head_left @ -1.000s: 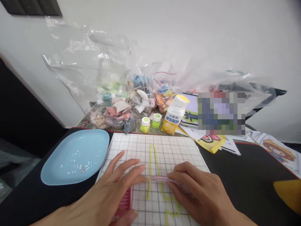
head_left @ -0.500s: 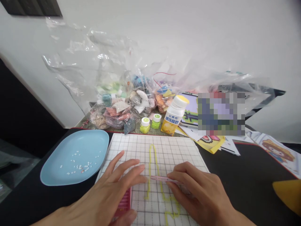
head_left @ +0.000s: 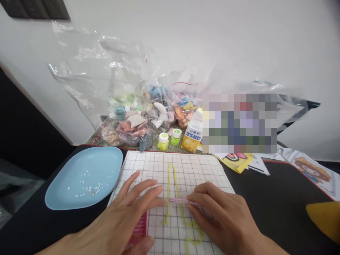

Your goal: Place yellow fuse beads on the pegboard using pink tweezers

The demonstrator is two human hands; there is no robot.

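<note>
A white gridded pegboard lies in front of me with a line of yellow-green beads running down it. My left hand rests flat on the board's left part, fingers spread, over a pink strip. My right hand pinches pink tweezers, whose tip meets the bead line beside my left fingertips.
A light blue plate with several small white beads sits at the left. Behind the board are two small green bead jars, a yellow drink bottle, bags of coloured beads under clear plastic, and printed sheets at the right.
Both hands stay in place on the board; the view has shifted very slightly.
</note>
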